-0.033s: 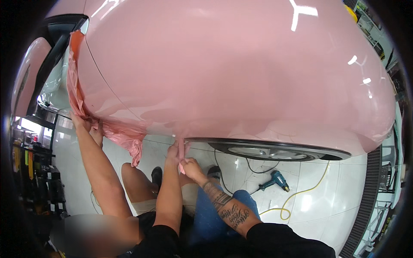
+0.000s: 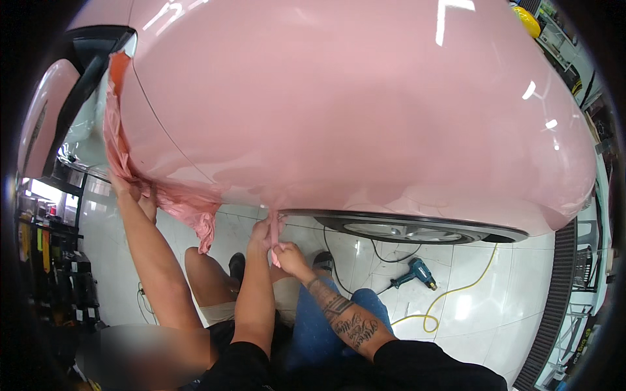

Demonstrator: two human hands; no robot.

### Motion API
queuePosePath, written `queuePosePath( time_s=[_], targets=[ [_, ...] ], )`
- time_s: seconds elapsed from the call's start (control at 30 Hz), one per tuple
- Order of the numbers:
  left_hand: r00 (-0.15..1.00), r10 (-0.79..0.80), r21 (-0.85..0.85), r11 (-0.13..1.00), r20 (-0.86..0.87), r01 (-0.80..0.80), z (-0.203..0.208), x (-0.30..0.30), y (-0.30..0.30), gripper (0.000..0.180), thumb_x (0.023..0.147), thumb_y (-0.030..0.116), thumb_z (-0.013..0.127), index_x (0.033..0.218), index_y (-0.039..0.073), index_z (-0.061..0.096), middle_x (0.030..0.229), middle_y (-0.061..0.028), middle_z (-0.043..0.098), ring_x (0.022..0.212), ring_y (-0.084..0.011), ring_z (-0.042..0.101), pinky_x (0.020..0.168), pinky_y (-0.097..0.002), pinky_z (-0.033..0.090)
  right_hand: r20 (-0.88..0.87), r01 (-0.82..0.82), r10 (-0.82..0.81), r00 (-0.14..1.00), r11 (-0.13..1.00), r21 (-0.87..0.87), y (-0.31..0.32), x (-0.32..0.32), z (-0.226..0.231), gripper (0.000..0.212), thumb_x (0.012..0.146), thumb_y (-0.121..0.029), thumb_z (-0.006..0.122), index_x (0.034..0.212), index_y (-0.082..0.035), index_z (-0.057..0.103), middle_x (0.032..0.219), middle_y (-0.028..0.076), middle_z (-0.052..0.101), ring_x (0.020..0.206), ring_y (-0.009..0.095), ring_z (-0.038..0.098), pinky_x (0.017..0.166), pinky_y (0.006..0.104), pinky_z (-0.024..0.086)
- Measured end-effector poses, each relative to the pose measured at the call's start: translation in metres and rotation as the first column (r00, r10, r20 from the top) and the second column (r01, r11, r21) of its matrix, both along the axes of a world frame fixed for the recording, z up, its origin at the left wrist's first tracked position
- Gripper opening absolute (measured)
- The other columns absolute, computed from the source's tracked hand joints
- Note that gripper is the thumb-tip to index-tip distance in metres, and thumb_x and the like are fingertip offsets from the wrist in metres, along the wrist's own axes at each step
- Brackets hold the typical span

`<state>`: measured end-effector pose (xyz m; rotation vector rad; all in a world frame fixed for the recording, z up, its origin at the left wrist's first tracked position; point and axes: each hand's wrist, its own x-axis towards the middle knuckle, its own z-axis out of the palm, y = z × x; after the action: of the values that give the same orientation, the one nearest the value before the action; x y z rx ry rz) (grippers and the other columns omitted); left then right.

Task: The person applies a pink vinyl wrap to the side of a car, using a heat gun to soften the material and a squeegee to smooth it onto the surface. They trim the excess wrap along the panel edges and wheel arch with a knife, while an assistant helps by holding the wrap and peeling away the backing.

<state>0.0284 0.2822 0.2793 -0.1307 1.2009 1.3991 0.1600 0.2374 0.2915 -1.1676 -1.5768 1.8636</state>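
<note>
- Left hand (image 2: 261,231) and right hand (image 2: 287,253) both pinch a strip of pink film (image 2: 276,228) hanging off the fender (image 2: 365,117) edge by the wheel (image 2: 404,229), keeping it taut.
- A co-worker's hand (image 2: 145,199) grips bunched film (image 2: 189,208) further left.
- Heat gun (image 2: 414,272) lies on the floor (image 2: 495,287).

Glossy pink car body (image 2: 365,111), white floor tiles (image 2: 469,306)

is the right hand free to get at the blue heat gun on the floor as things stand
Probably not: the right hand is pinching the pink film strip with the left hand, and the heat gun lies apart on the tiles.
</note>
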Motion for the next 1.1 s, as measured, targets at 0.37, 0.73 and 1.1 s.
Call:
queuePosePath(
  time_s=[0.37,0.73,1.1],
  targets=[
    [0.996,-0.033,-0.088,0.996,-0.088,0.025,0.154,0.015,-0.084,0.021,0.094,0.008,0.043,0.103,-0.003,0.057,0.071,-0.0009,0.054,0.043,-0.0042,0.034,0.035,-0.018,0.023,-0.159,-0.276,0.238,0.958,0.917,-0.288,-0.045,0.061,0.129,0.061,0.091,-0.056,0.044,0.067,-0.004,0.067,0.06,0.013,0.062,0.054,0.022,0.062,0.047,0.0322,0.046],
    [0.083,-0.422,-0.308,0.769,-0.903,0.56,0.173,0.075,-0.141,0.052,0.095,0.013,0.046,0.141,-0.001,0.026,0.114,-0.0145,0.058,0.087,-0.0186,0.062,0.066,-0.0296,0.053,-0.286,-0.134,-0.037,0.958,0.822,-0.554,0.01,0.043,0.18,0.042,0.098,-0.032,0.043,0.11,0.005,0.057,0.092,0.016,0.066,0.078,0.023,0.065,0.064,0.0304,0.053],
    [0.88,-0.226,-0.225,0.964,-0.417,0.141,0.016,-0.007,-0.003,0.02,0.086,0.005,0.056,0.104,0.0,0.062,0.079,-0.0071,0.062,0.065,-0.016,0.058,0.055,-0.0309,0.048,0.957,-0.444,0.228,0.18,0.887,-0.127,-0.064,0.373,0.118,0.041,0.08,-0.036,0.059,0.102,-0.003,0.067,0.1,0.021,0.066,0.093,0.04,0.06,0.083,0.0444,0.049]
  ],
)
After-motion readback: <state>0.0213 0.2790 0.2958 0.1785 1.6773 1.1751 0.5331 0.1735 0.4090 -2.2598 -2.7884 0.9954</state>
